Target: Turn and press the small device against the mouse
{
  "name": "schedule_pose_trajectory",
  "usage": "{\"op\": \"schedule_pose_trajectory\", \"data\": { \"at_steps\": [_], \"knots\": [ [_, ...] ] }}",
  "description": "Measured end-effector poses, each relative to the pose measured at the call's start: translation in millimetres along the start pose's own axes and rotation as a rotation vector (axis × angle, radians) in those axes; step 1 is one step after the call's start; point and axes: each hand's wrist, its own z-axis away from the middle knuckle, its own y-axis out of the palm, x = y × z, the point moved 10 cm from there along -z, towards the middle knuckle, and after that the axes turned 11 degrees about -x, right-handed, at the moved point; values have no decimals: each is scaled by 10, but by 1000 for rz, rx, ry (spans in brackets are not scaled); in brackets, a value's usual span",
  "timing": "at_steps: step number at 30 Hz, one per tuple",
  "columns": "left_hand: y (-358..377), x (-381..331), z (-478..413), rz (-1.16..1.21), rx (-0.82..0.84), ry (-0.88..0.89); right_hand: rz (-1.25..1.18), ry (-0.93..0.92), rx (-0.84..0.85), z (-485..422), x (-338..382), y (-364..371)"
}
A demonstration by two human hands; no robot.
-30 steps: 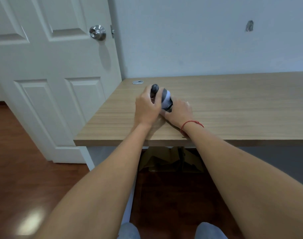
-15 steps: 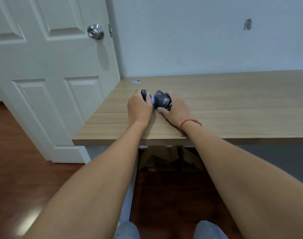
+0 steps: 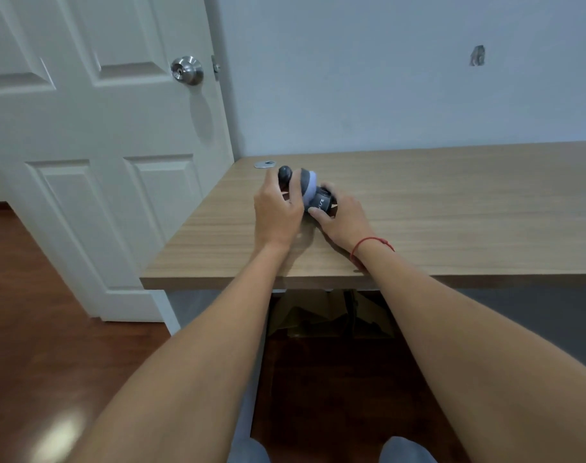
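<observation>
You have both hands on the small grey device [image 3: 310, 192], which sits between them just above the wooden desk [image 3: 452, 208], toward its left end. Your left hand [image 3: 275, 212] curls round the end with the dark rounded knob [image 3: 284, 177]; your right hand [image 3: 341, 217] pinches the dark body with the lettering, thumb along its near side. It looks like hard plastic with a pale blue band in the middle: probably light, stiff and fairly smooth, so keep your hold on the wider body rather than the knob. The desk's left edge lies a short way beyond your left hand, with the white door [image 3: 84, 162] past it. A flat metal disc [image 3: 265, 164] lies just beyond your left hand. To the right of your right hand the desktop runs wide.
</observation>
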Motion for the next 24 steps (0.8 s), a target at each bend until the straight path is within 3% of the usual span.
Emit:
{"op": "schedule_pose_trajectory", "data": {
  "at_steps": [3,6,9,11,15,20,24],
  "knots": [
    [53,113,-13,-69,37,-34,-1,-21,10,14,31,-3],
    [-43,387,-46,-206,-5,-200,11,-21,29,27,16,19],
    [-88,198,-56,-46,-65,-140,-8,-19,43,19,9,36],
    [-19,96,-36,-2,-10,-76,-17,-22,45,12,13,37],
    [-36,455,-46,-151,3,-270,-22,-15,51,22,2,46],
    [-9,190,-51,10,-18,-137,-33,-14,55,19,13,28],
    [-10,466,-47,-156,16,-259,-25,-21,57,23,17,37]
  ]
}}
